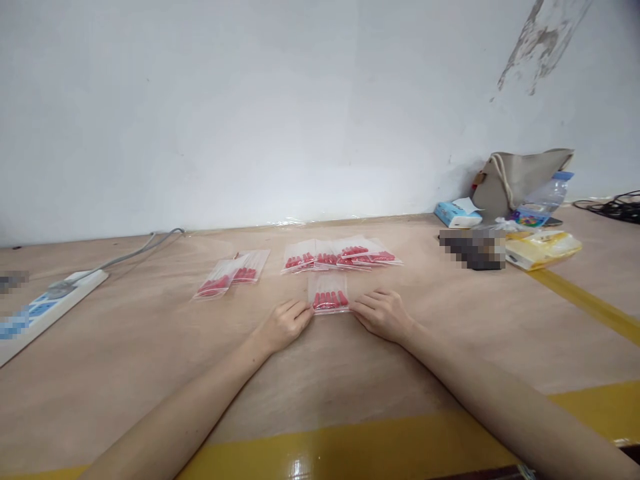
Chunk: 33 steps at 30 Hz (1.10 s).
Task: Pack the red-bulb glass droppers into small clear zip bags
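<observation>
A small clear zip bag [329, 293] with several red pieces inside lies flat on the wooden table [320, 373] in front of me. My left hand [283, 325] pinches the bag's lower left corner with curled fingers. My right hand [382, 313] pinches its lower right corner, fingers pressed together on the plastic. Just behind it lies a row of several similar filled bags [345, 255]. Two more filled bags [233, 275] lie to the left.
A white power strip [47, 303] with a grey cable lies at the far left. At the back right stand a beige bag [520, 179], a plastic bottle [543, 198], a tissue pack [456, 213] and a yellow packet [543, 248]. Yellow tape runs along the table's near edge.
</observation>
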Each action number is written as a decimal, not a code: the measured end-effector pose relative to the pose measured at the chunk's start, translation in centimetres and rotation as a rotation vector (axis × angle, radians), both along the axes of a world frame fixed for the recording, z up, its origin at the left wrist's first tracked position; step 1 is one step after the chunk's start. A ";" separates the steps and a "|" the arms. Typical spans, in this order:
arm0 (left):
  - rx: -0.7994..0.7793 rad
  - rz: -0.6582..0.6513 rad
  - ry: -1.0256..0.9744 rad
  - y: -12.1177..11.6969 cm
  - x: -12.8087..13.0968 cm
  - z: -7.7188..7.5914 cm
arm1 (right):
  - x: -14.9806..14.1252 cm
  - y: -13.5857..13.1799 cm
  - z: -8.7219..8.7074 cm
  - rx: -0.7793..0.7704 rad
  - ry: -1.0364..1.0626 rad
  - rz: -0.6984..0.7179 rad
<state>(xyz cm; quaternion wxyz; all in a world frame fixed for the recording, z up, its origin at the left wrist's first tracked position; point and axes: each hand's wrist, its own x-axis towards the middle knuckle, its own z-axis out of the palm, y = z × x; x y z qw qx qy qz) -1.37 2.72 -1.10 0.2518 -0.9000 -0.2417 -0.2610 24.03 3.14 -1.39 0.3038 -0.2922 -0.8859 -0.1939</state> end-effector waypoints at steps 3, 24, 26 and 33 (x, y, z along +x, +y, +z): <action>-0.004 -0.003 -0.015 0.0 0.2 0.0 | -0.7 0.0 0.2 0.010 -0.004 0.010; -0.041 -0.004 -0.023 -0.3 -0.5 0.6 | -2.2 0.1 0.6 0.184 -0.208 0.089; -0.054 -0.005 -0.030 -0.3 -0.5 0.5 | -1.2 0.1 0.4 0.184 -0.209 0.065; -0.105 0.006 -0.078 -0.7 -0.5 0.4 | -1.1 0.4 -0.2 0.185 -0.081 -0.033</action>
